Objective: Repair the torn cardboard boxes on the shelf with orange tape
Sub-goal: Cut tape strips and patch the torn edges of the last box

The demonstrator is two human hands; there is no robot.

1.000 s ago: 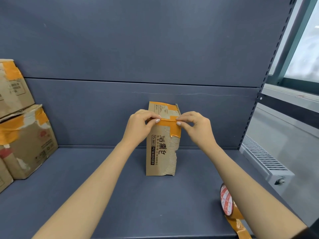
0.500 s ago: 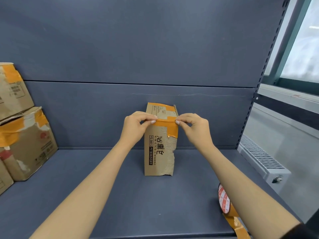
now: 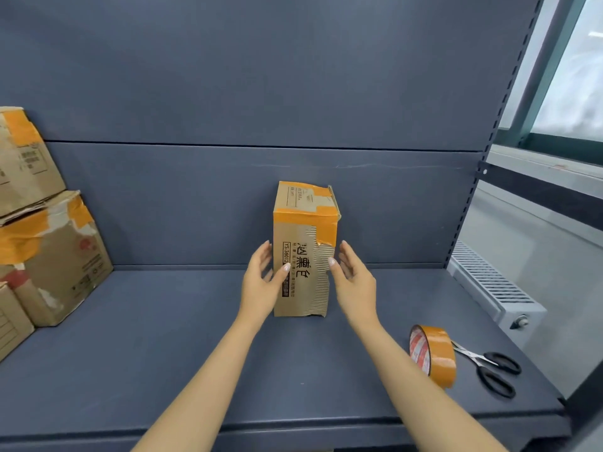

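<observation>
Small upright brown cardboard box w/ black printed lettering (image 3: 301,256) stands mid-shelf on the dark grey metal shelf (image 3: 163,370), close to the back panel. Orange tape band wraps its upper front edge, w/ a second patch running down the right front corner. Below that patch the outer paper is stripped, bare corrugation showing down the right side to a ragged bottom corner.

Left hand (image 3: 261,282) sits at the box's left side, fingers straight and spread, thumb tip on or just off the front face; holds nothing. Right hand (image 3: 354,282) at the box's right side, fingers extended and relaxed, fingertip at the torn edge; also holding nothing. Can't tell if either palm actually touches the card.

Roll of orange packing tape w/ red-white core label (image 3: 432,355) stands on edge right of the box and nearer the shelf front; black-handled scissors (image 3: 489,367) lie just beyond it, further right. Stack of larger taped brown cartons (image 3: 49,249) far left of the box.

Risks, as I judge: box is tall, narrow, prob. light, so a one-sided push tips it. Lower tear not yet covered; squeezing there could crush the fluting or widen the rip. Roll on edge could roll off the front lip if bumped.
</observation>
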